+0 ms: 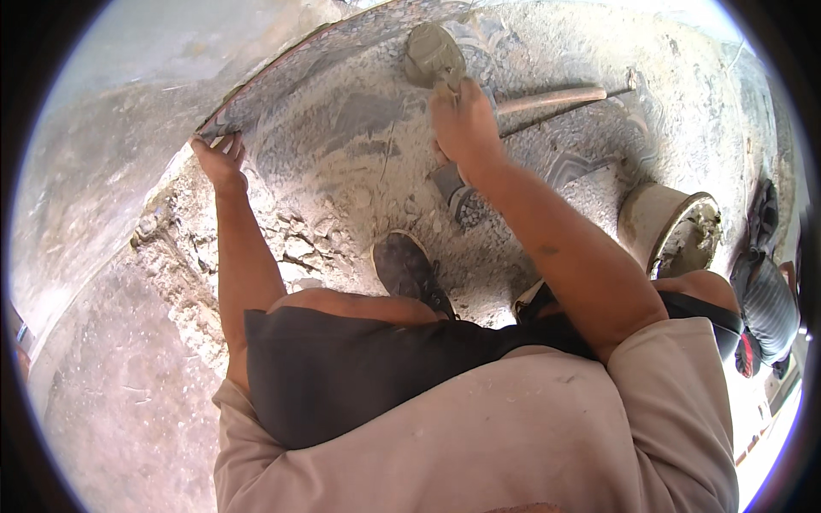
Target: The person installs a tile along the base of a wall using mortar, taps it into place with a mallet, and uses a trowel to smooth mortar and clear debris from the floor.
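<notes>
Floor (342,201), rough and dusty, spreads across the middle, meeting a pale wall (162,77) toward ten and eleven. Bucket (641,218), grey-smeared inside, sits at three o'clock. Wooden handle (556,100) lies between one and two (its left end hidden behind the right hand (466,128)). That hand, at twelve to one, clasps a mud-grey trowel (434,60) pointing toward twelve. Left hand (221,158), fingers bent, reaches the wall's foot at ten; whether it grips anything, I cannot tell.
</notes>
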Motion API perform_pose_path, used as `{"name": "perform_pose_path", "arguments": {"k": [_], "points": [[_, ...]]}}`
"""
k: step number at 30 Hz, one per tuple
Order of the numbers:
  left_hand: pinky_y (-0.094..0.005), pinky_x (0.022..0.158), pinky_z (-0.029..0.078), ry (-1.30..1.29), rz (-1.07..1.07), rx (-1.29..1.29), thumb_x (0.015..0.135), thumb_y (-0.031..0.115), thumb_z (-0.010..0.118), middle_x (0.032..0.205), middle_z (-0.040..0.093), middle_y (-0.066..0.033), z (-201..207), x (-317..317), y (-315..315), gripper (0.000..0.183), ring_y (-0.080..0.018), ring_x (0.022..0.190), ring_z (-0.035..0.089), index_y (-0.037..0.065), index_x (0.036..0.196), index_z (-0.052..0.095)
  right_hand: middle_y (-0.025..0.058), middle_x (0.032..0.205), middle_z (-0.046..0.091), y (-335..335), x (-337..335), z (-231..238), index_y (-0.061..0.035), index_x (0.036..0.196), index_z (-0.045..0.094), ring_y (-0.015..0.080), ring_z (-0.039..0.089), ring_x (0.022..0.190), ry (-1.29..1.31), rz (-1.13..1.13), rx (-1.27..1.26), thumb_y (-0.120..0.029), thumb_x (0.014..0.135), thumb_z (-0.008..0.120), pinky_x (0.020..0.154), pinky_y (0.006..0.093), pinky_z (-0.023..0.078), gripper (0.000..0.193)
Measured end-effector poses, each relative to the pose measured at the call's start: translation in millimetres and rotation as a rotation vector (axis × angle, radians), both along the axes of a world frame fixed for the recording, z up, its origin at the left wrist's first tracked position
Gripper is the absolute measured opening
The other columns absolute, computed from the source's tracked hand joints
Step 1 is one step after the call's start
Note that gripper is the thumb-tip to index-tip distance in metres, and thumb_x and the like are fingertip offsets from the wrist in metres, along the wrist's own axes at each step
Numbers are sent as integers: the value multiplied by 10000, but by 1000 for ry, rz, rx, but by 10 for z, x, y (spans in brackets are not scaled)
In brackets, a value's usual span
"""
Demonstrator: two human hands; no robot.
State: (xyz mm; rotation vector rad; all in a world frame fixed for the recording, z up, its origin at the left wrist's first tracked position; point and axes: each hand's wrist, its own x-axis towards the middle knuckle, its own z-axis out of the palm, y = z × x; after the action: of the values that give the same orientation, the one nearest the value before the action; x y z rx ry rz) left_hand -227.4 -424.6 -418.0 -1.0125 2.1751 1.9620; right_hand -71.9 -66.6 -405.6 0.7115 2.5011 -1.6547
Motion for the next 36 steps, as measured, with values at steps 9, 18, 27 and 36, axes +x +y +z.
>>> {"name": "perform_pose_path", "arguments": {"k": [9, 18, 27, 36], "points": [[-508, 1027, 451, -3, 0, 5, 1009, 631, 273, 1353, 560, -264, -1, 7, -52, 712, -378, 1120, 656, 129, 1513, 296, 199, 1082, 676, -87, -40, 9, 24, 1249, 565, 321, 665, 970, 65, 137, 30, -106, 899, 642, 839, 376, 540, 381], [-495, 1056, 434, -11, -11, 6, 1020, 652, 261, 1380, 529, -279, 30, 35, -75, 740, -374, 1132, 651, 155, 1567, 216, 340, 1050, 655, -106, 142, -54, 61, 1235, 476, 515, 635, 1029, -59, -157, -172, -161, 923, 615, 863, 508, 508, 407], [-490, 1023, 455, -7, -17, 2, 1021, 654, 262, 1363, 546, -254, -30, 21, -129, 763, -359, 1131, 647, 180, 1608, 146, 351, 1020, 653, -110, 175, -116, 33, 1215, 487, 534, 630, 989, -31, -170, -198, -162, 928, 604, 838, 533, 505, 366], [-492, 1047, 430, 0, 5, -26, 1019, 671, 241, 1373, 535, -251, 29, 66, 43, 782, -366, 1186, 609, 183, 1619, 125, 117, 785, 621, -114, 213, -134, 5, 1202, 494, 175, 587, 479, 71, -180, -152, -142, 969, 583, 442, 337, 467, 290]]}}
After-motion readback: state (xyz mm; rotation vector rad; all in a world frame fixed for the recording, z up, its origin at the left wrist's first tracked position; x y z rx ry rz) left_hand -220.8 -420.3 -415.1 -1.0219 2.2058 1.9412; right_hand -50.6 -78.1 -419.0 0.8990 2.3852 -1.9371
